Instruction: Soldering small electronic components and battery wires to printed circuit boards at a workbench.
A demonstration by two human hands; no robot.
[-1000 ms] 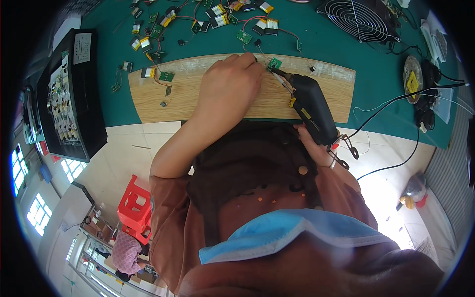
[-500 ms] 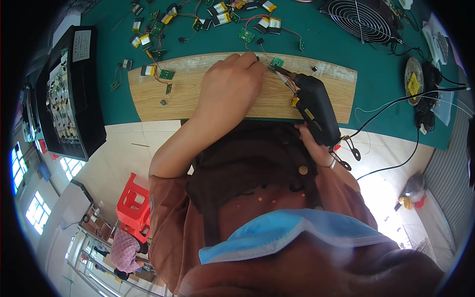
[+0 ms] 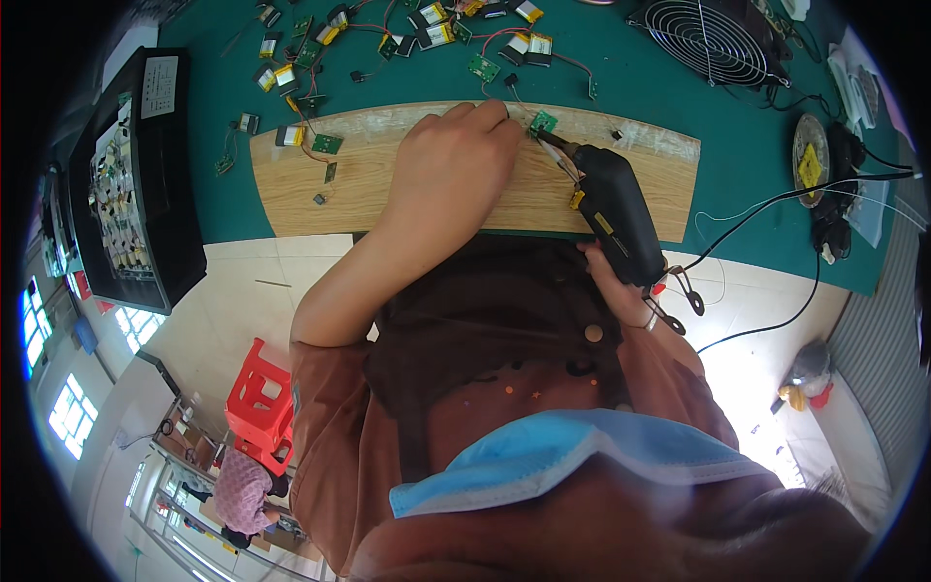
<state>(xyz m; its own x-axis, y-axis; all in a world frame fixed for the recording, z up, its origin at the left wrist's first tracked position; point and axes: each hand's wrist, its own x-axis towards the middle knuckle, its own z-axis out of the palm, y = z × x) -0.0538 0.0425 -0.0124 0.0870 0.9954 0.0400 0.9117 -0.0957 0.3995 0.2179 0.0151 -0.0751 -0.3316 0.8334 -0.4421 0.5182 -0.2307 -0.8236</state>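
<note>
My left hand (image 3: 454, 160) rests on the wooden board (image 3: 320, 209), its fingers curled and pressed together. Whatever the fingertips hold is hidden behind the knuckles. Just right of them lies a small green circuit board (image 3: 544, 121) with a thin wire running from its far side. My right hand (image 3: 617, 289) is closed around a black soldering gun (image 3: 623, 218), which covers most of the fingers. The gun slants up and left, and its tip is at the circuit board's near edge, seemingly touching it.
Small battery packs (image 3: 434, 36) wired to green boards lie across the green mat (image 3: 640, 102). A black fan (image 3: 703, 41) stands far right, near a round metal dish (image 3: 811, 160). Cables (image 3: 776, 215) run from the right to the gun. At left is a black-sided case of parts (image 3: 160, 184).
</note>
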